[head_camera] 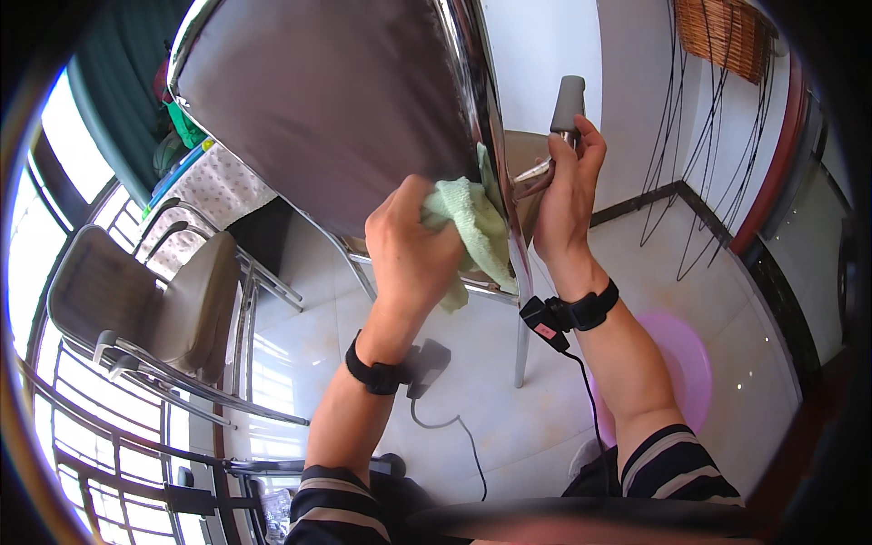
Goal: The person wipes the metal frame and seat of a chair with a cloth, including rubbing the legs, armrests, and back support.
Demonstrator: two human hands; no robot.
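Observation:
A chair with a padded brown backrest (pixel 327 102) and a chrome metal frame fills the upper middle of the view. My left hand (pixel 412 248) grips a light green cloth (pixel 477 221), bunched against the lower right part of the backrest beside the chrome tube. Part of the cloth hangs below my fingers. To the right, my right hand (pixel 571 184) holds the chair's armrest by its metal tube, just below the grey armrest pad (pixel 568 102). Both wrists wear black straps with small cabled devices.
A pink plastic basin (pixel 688 368) stands on the tiled floor, partly behind my right forearm. Another padded metal chair (pixel 197 300) is at the left, near a table with a flowered cloth (pixel 225 187). A wicker basket (pixel 725 34) on thin black wires is at the upper right.

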